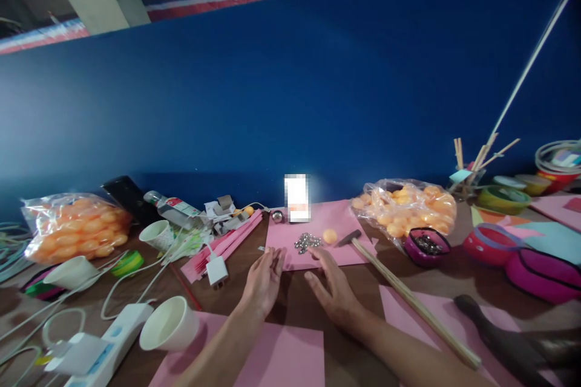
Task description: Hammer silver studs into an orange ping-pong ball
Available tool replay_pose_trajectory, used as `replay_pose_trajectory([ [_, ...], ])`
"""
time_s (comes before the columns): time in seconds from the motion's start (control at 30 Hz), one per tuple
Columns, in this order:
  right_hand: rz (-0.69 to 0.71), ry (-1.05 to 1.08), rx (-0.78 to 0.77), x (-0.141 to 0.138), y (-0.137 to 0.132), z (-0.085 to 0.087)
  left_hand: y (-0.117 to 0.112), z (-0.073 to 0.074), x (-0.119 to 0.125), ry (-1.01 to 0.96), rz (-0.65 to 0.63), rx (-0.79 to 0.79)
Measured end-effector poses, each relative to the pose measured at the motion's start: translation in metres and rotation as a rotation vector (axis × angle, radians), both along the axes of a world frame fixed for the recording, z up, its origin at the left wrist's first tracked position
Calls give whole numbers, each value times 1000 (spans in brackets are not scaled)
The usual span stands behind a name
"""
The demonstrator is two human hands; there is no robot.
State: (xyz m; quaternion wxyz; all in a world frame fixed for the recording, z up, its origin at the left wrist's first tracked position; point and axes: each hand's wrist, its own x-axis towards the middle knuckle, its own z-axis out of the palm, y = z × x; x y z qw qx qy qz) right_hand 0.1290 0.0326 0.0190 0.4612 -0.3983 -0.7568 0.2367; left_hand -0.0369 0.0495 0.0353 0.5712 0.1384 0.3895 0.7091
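Near the front edge of a pink sheet (pixel 281 230), a pile of small shiny metal pieces (pixel 308 243) lies loose; their exact kind is too small to make out. My left hand (pixel 264 280) is just left of the pile, fingers stretched out and holding nothing. Close to the pile's front right side, my right hand (pixel 334 289) has its fingers apart and nothing in them. An orange ball (pixel 330 236) sits right of the pile. Beside it rests a hammer (pixel 403 287), its dark head on the sheet and its long wooden handle pointing toward me.
Bags of orange balls (pixel 79 233) (pixel 408 208) stand left and right. A purple bowl (pixel 426 247) holds dark metal pieces. White cup (pixel 169 323), power strip (pixel 113 338) and cables crowd the left. A dark curved object (pixel 490 329) lies front right. A blue wall (pixel 290 91) rises behind.
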Motion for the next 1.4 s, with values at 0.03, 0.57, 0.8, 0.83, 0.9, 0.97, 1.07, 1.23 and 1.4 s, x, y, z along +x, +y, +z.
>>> replay_pose_trajectory([
  [0.03, 1, 6, 0, 0, 0, 1, 0, 0, 1, 3, -2, -5],
  [0.57, 323, -172, -53, -2, -11, 20, 55, 27, 52, 936, -505, 242],
  [0.8, 322, -133, -6, -2, -8, 12, 69, 23, 79, 1033, -581, 391],
  [0.83, 313, -127, -4, -2, -8, 11, 70, 21, 80, 1045, -579, 398],
  [0.9, 304, -121, -5, -3, -8, 10, 73, 17, 79, 1076, -569, 407],
  [0.97, 311, -126, -8, -3, -8, 11, 75, 15, 77, 1103, -555, 415],
  [1.07, 323, -133, -13, -3, -8, 13, 72, 14, 71, 1129, -499, 432],
  [1.23, 301, -170, -14, -3, -7, 12, 54, 11, 42, 1128, -232, 367],
  [1.4, 304, -191, -8, -4, -6, 11, 52, 15, -7, 1276, -194, 52],
])
